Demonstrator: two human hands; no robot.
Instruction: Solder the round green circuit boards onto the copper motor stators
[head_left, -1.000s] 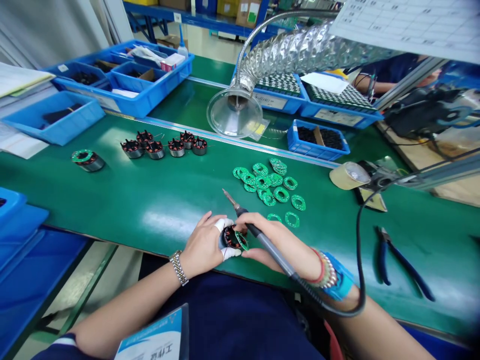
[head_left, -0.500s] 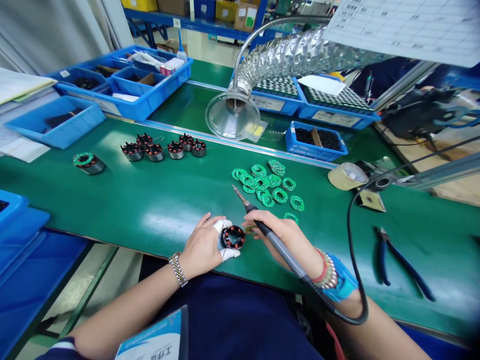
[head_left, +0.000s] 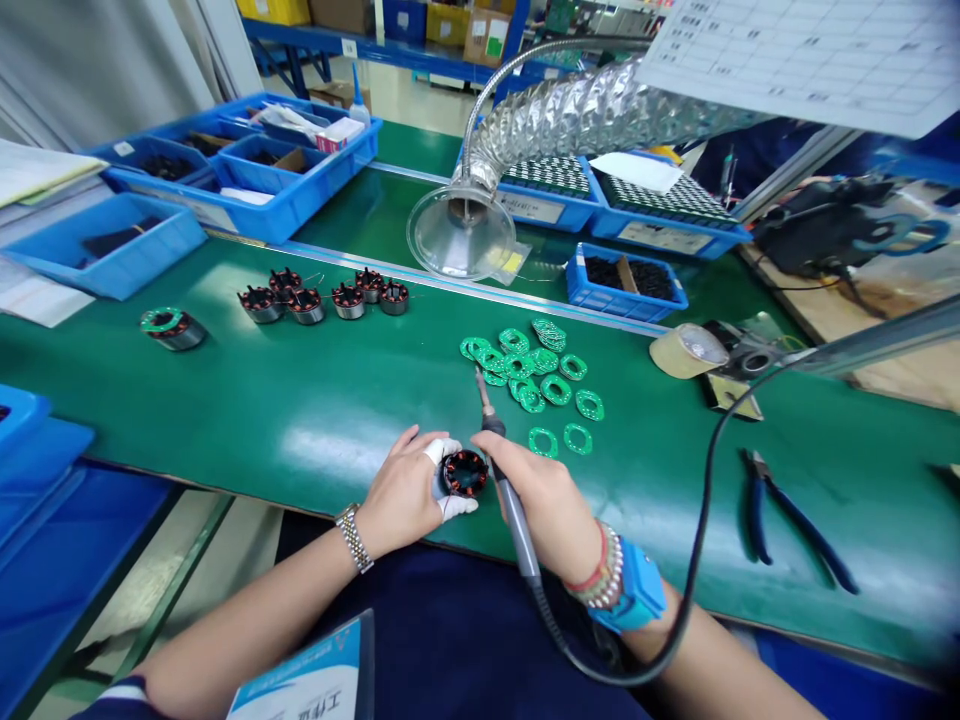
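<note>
Near the table's front edge, my left hand (head_left: pixel 405 485) is closed around a motor stator (head_left: pixel 466 474) with copper windings, its open ring facing up. White covers wrap the thumb and a finger of that hand. My right hand (head_left: pixel 544 490), just right of the stator, grips a soldering iron (head_left: pixel 516 525) by its grey handle. The iron points away from me, its tip by the near-left side of a loose pile of green ring-shaped circuit boards (head_left: pixel 517 366). Two single boards, one of them a green ring board (head_left: pixel 543 442), lie beyond my right hand. The right fingertips are partly hidden.
More stators (head_left: pixel 306 306) stand at back left, and one stator with a board on top (head_left: pixel 172 328) farther left. A fume funnel (head_left: pixel 460 235) hangs over the back. Cutting pliers (head_left: pixel 799 525) lie right; the iron's cable (head_left: pixel 705 510) loops beside my right arm. Blue bins (head_left: pixel 626 285) line the back.
My right hand has moved left, closer to the stator, and the iron now stands steeper. A yellowish piece seen by its fingers earlier no longer shows. My left hand holds still.
</note>
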